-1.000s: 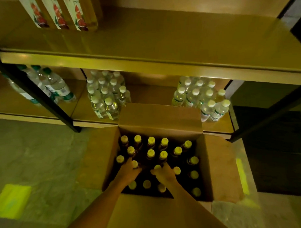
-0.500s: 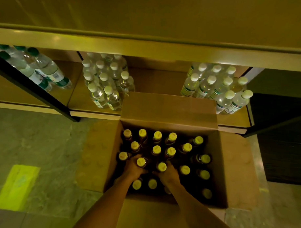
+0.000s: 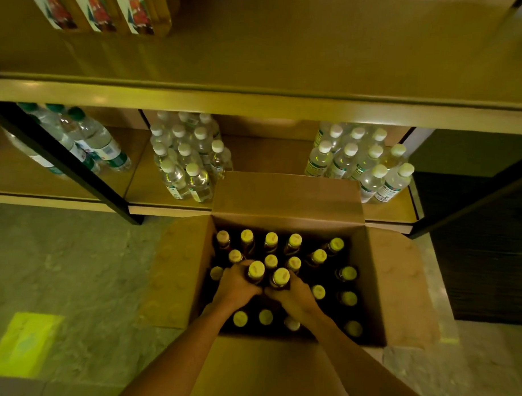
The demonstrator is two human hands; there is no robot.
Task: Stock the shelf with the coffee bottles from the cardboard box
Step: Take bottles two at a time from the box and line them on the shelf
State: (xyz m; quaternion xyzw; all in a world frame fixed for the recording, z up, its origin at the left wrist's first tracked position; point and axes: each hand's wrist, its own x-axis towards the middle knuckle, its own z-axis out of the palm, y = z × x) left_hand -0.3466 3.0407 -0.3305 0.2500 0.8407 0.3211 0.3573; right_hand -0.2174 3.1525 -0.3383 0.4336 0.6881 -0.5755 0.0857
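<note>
Wooden shelf (image 3: 257,106) with black uprights (image 3: 62,161), seen from above; its upper board is bare apart from a row of printed cartons (image 3: 97,8) at the far left. The stone floor (image 3: 59,265) in front carries a yellow patch (image 3: 24,343) at lower left. An open cardboard box (image 3: 399,276) stands on the floor just before the lower board (image 3: 270,156), all four flaps folded outward and the far flap standing against the shelf edge. On the lower board are three groups of clear bottles: green-capped ones (image 3: 102,145) at the left, a white-capped cluster (image 3: 190,165) left of centre, and a second white-capped cluster (image 3: 358,162) at the right. The gap between the two white-capped clusters lies directly behind the box. Dark coffee bottles (image 3: 336,245) with yellow caps stand upright in rows inside the box. Both forearms reach into the box. The left grip (image 3: 236,288) grasps the neck of one coffee bottle (image 3: 256,270); the right grip (image 3: 294,296) grasps the bottle just beside it (image 3: 280,277). Both held bottles are upright, within the box opening, their caps touching or nearly so.
</note>
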